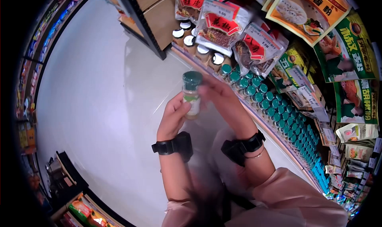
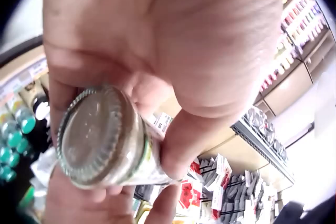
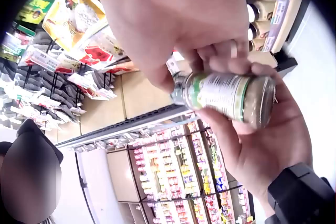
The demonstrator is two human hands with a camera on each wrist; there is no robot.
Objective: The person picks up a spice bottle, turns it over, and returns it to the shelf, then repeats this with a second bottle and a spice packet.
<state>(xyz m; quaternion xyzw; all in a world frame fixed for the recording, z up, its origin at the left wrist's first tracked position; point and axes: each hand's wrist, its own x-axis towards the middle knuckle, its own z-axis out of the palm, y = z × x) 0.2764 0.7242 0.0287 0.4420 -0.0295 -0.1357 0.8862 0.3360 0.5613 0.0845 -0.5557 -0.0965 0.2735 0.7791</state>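
A small clear spice jar with a dark green cap stands upright in front of the person. The left hand grips its body, thumb across the label. Seen from the left wrist, the jar's ribbed glass base faces the camera. Beside the cap is the right hand, blurred in the head view. From the right wrist, the jar shows a barcode label and brownish powder, and the right thumb lies right at the cap end. I cannot tell whether the right fingers grasp the cap.
Rows of green-capped jars line the shelf at the right. Bagged spices and seasoning packets hang above them. Jars with white tops stand at the shelf's end. Pale floor stretches left toward another stocked shelf.
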